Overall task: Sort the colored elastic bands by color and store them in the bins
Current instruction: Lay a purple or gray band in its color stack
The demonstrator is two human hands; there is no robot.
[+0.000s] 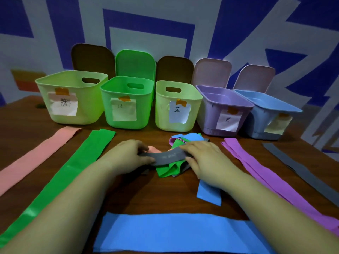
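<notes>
Both hands, left hand (131,155) and right hand (201,156), pinch a flat grey elastic band (167,157) stretched between them above the tangled coloured pile (171,168) mid-table.

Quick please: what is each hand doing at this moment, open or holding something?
Left hand: pinches one end of the grey band.
Right hand: fingers lie on the other end of the grey band; whether it grips cannot be told.

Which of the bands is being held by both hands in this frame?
The grey band, stretched between the left hand and right hand over the mixed pile; the others lie flat, untouched.
</notes>
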